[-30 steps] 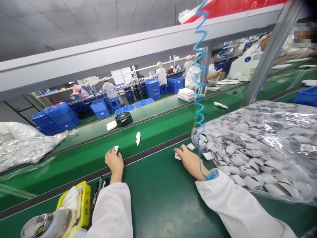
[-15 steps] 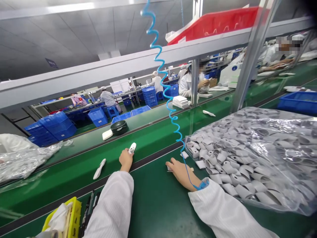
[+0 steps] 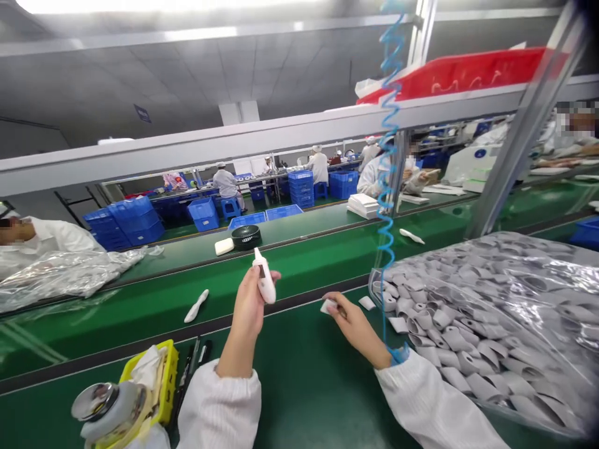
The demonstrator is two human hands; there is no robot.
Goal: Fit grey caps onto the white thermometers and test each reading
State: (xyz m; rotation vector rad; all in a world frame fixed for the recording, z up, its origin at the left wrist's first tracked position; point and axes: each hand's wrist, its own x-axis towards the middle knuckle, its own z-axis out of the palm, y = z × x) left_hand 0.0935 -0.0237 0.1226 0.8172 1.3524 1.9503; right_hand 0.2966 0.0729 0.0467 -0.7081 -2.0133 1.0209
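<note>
Belt [image 3: 313, 262], left grip [image 3: 249, 304] closed around device [image 3: 266, 286]

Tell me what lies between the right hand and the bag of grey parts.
Two loose pale pieces and the blue cord's lower end, as the head view shows.

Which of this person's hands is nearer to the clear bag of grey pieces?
The right hand: holding a small pale piece, it is just left of the bag; the left hand, holding a white device, is farther left.
</note>
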